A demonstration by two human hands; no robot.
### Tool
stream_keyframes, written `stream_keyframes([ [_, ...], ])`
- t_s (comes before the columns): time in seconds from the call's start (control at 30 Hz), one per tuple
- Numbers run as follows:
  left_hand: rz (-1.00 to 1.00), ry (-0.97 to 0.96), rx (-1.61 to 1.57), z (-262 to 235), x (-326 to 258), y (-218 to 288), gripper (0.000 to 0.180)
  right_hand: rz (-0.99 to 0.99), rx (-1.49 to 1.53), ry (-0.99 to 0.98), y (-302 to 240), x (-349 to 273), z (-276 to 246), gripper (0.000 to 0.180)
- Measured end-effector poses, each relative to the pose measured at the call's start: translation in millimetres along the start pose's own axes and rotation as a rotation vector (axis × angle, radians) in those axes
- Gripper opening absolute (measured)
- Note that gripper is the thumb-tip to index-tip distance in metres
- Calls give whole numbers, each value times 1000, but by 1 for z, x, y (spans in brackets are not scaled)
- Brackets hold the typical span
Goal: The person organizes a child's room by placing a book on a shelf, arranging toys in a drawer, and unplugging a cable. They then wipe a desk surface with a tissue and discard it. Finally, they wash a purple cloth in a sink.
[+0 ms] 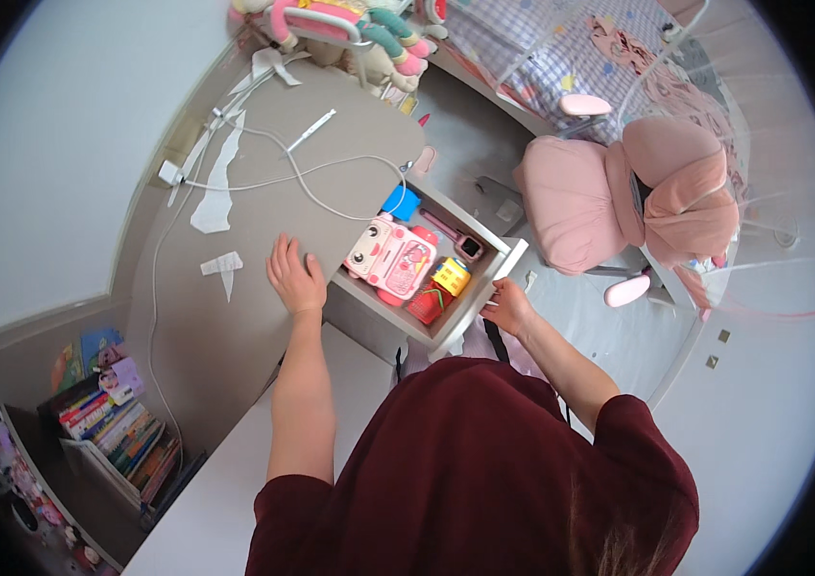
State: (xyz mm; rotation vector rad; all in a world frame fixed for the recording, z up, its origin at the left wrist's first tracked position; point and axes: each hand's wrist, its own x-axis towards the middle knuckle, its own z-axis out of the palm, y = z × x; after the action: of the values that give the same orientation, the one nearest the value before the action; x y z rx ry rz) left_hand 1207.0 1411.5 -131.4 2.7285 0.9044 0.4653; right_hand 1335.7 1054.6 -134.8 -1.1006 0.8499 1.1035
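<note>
A desk drawer (366, 305) is pulled out, its white front panel (473, 314) standing away from the desk. My right hand (511, 305) is at that panel, fingers curled against its edge. My left hand (296, 275) lies flat on the grey desktop (331, 144) beside the drawer, fingers spread and holding nothing. Inside the drawer lies a pink toy box with a cartoon face (391, 257). Around it are a blue block-like item (401, 203), a pink smartwatch (468, 248), a small yellow toy (452, 276) and a red item (429, 303).
A white charging cable (263, 169) loops over the desk from a plug (170, 173). Torn white paper pieces (218, 187) and a white pen (312, 131) lie there too. A pink padded chair (571, 202) stands to the right, books (119, 432) at lower left.
</note>
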Motion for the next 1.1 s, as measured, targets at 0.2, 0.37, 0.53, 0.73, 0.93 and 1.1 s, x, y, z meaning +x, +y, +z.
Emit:
stream_keyframes([
  [0.2, 48, 35, -5, 1, 2, 2, 39, -46, 228, -387, 5, 32, 20, 50],
  [0.37, 52, 15, 17, 0, 3, 1, 41, -56, 392, -535, 13, 65, 79, 51],
  [0.53, 79, 13, 29, 1, 3, 5, 39, -65, 423, -563, 13, 84, 140, 55],
  [0.73, 88, 22, 36, 5, -2, -1, 40, -28, 480, -608, 4, 93, 200, 48],
  [0.93, 51, 10, 31, 3, -3, -3, 40, -29, 467, -604, 9, 106, 211, 41],
  [1.1, 53, 22, 37, 9, -6, -18, 39, -121, 128, -568, 3, 115, 185, 58],
])
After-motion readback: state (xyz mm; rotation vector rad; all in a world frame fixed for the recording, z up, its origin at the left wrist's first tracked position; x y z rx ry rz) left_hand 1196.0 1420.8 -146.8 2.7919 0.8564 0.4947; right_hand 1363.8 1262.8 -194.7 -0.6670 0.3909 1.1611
